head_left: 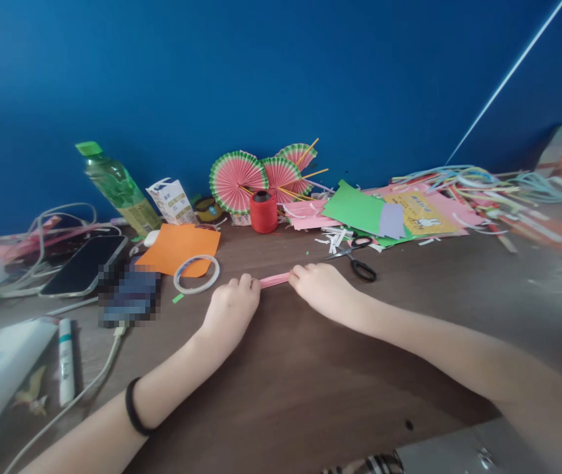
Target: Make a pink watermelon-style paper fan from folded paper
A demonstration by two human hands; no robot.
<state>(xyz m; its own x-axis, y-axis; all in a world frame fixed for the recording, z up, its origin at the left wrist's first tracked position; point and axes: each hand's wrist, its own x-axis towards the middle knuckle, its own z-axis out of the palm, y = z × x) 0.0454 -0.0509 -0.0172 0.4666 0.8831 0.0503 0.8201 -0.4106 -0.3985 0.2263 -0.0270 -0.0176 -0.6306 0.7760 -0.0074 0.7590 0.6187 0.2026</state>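
A narrow folded strip of pink paper (275, 280) lies low over the brown table, stretched between my two hands. My left hand (234, 306) is closed on its left end, the fingers curled with knuckles up. At the other end my right hand (323, 289) pinches the strip. Both sets of fingertips hide the strip's ends. Just beyond my right hand lie black-handled scissors (362, 268), partly spread. A roll of white tape (176, 280) rests flat to the left of my left hand, overlapping an orange paper sheet (182, 247).
Pink-and-green pleated paper fans (238, 181) lean against the blue wall behind a red thread spool (263, 214). Coloured paper sheets (354, 207) and strips pile at back right. On the left are a green bottle (117, 187), a phone (85, 263), a white cable (103, 368) and a marker (66, 362).
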